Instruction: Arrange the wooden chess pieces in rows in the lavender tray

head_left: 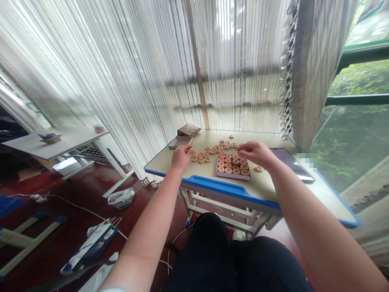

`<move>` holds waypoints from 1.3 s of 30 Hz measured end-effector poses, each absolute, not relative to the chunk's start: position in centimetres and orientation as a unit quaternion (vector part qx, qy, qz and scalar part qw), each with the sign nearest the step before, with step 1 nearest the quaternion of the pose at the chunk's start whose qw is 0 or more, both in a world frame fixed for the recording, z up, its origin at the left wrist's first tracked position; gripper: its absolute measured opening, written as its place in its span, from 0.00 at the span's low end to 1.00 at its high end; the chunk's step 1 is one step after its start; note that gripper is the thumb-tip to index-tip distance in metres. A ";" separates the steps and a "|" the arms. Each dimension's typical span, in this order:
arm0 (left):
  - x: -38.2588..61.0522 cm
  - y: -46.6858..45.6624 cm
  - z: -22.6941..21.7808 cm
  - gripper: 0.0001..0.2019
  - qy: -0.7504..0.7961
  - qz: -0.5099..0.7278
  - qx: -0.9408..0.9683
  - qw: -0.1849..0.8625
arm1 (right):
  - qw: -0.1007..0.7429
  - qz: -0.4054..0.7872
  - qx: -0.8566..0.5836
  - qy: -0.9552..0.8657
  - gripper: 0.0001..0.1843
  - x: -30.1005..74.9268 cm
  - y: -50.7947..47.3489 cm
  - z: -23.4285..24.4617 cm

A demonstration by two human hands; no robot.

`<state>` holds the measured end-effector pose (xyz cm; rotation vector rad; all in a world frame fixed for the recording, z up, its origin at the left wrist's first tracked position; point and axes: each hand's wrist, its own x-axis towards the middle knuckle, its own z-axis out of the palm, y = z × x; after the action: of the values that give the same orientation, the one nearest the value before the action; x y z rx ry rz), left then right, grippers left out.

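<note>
A shallow box [233, 175] near the table's front edge holds rows of round wooden Chinese chess pieces [229, 170] with red and dark characters. My right hand [255, 153] hovers at the box's far right corner, fingers bent and drawn together; whatever they may pinch is hidden. To the left, my left hand [181, 157] is at the edge of a loose spread of chess pieces [201, 160]. Its fingers are curled in, thumb and index close together, and I cannot make out what is between them. A single chess piece [259, 168] lies right of the box, below my right hand.
At the back left of the table [164, 162] are an open box lid [178, 142] and a brown patterned box [190, 129]. A dark tablet [293, 162] lies at the right. Curtains hang behind. On the floor are a plastic bag [120, 198] and cables.
</note>
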<state>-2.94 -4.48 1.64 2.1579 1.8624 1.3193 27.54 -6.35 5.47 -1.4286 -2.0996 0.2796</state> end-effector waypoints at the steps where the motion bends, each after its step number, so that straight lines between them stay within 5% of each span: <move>1: -2.9 -4.8 1.6 0.13 0.594 0.417 0.688 0.001 | 0.295 0.096 -0.531 -0.788 0.19 27.5 -6.3 5.4; 9: -2.2 -6.0 0.8 0.21 0.618 0.344 0.707 0.012 | 0.215 0.076 -0.533 -0.815 0.16 26.7 -6.2 5.1; 15: -2.8 -5.8 0.4 0.15 0.595 0.342 0.726 0.054 | 0.188 0.104 -0.525 -0.824 0.15 26.8 -6.1 5.1; 30: -2.5 -5.0 0.3 0.13 0.618 0.324 0.716 0.018 | 0.209 0.124 -0.537 -0.808 0.15 27.1 -6.1 5.3; 36: -2.7 -4.8 0.2 0.09 0.620 0.369 0.689 0.073 | 0.239 0.104 -0.524 -0.811 0.17 26.4 -6.4 5.3; 39: -2.7 -4.7 0.1 0.15 0.605 0.415 0.670 0.114 | 0.235 0.096 -0.513 -0.820 0.17 25.9 -6.4 5.3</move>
<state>-2.69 -4.74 0.15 1.9639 1.7738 1.2159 25.91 -6.45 5.34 -1.4085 -2.2492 0.2641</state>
